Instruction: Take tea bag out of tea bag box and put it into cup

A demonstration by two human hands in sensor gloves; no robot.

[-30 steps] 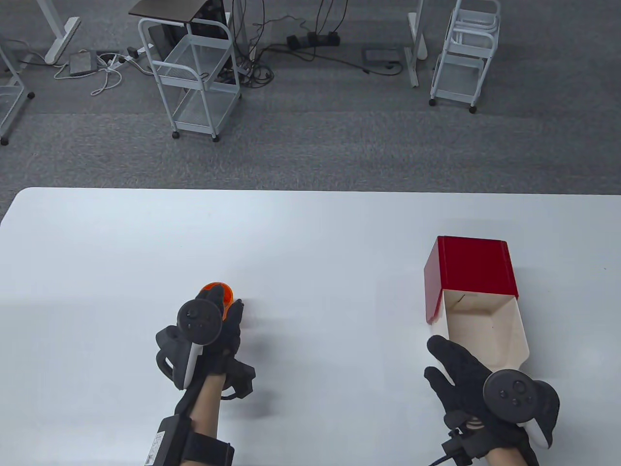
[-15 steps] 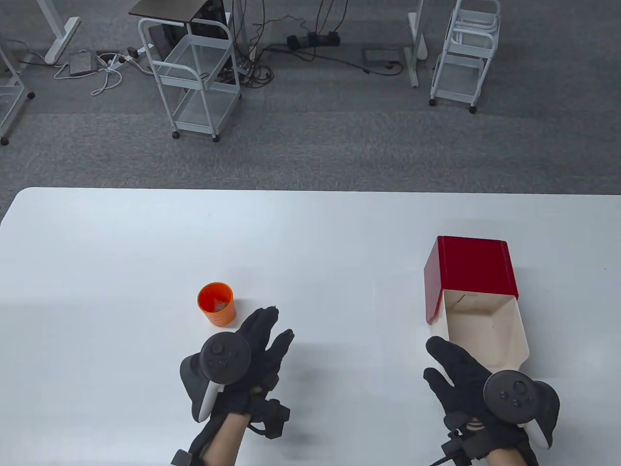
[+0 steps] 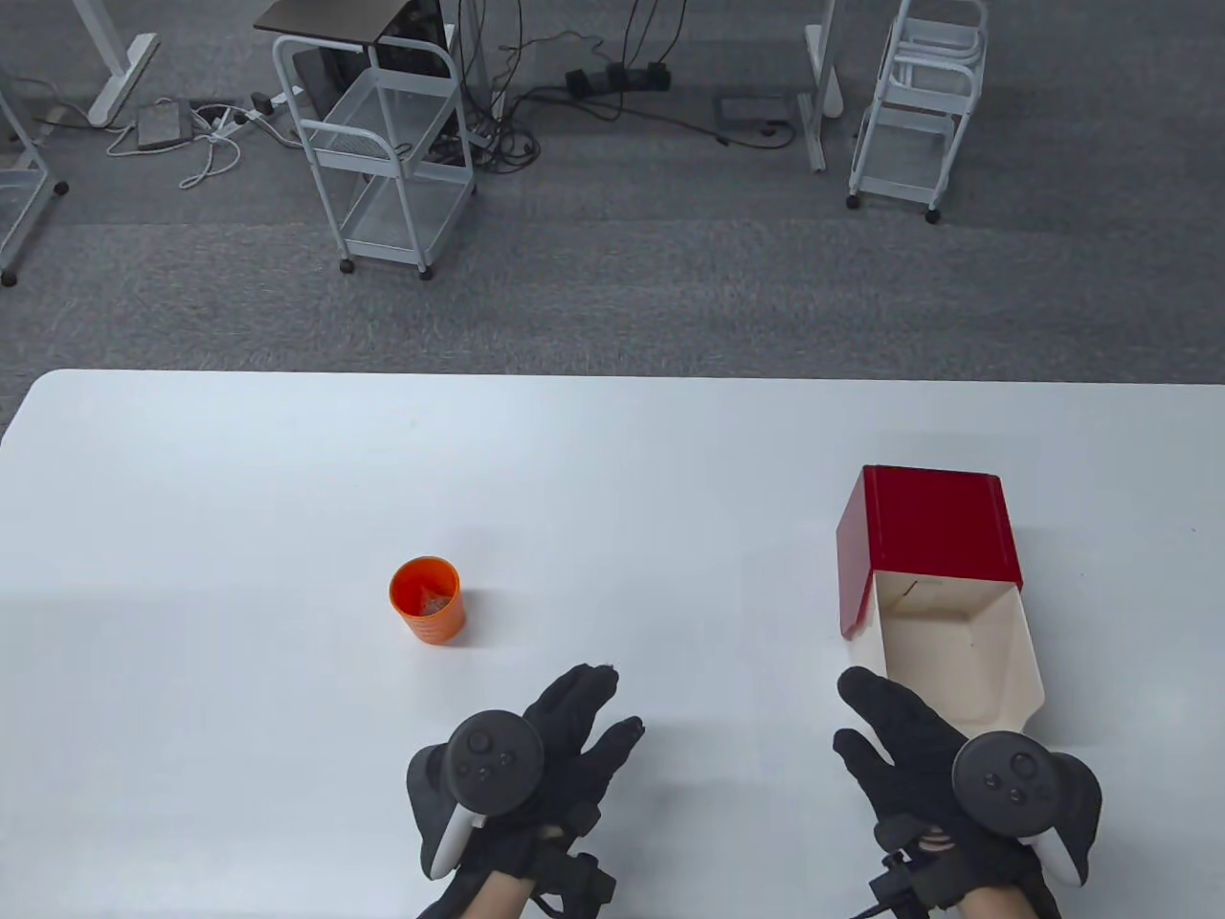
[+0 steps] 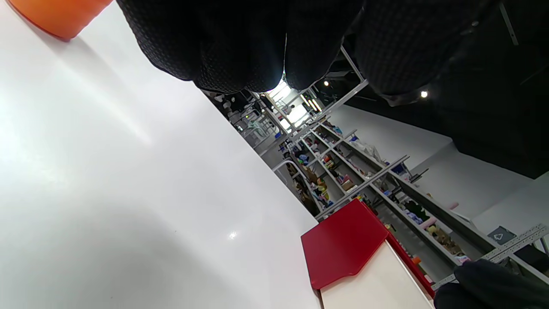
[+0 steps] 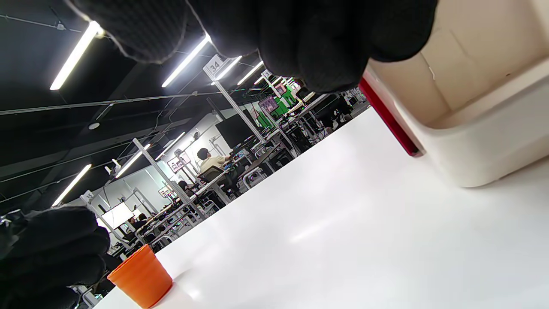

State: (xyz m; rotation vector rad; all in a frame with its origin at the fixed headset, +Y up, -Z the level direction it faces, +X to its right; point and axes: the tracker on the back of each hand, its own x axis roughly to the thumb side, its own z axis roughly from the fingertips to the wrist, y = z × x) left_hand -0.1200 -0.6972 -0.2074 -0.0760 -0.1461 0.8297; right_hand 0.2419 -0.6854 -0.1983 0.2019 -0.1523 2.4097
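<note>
Beside the tea bag box (image 3: 943, 593), your right hand (image 3: 919, 756) rests.
Your left hand (image 3: 545, 756) hovers near it, fingers (image 3: 584, 694) spread, holding nothing.

The table view looks steeply down from above the table's (image 3: 612, 450) near edge, facing its far edge and the floor beyond. The left wrist view sits low over the tabletop, tilted, facing the red tea bag box (image 4: 347, 244). The right wrist view, also low and tilted, faces the orange cup (image 5: 141, 277). All three share box and cup.
</note>
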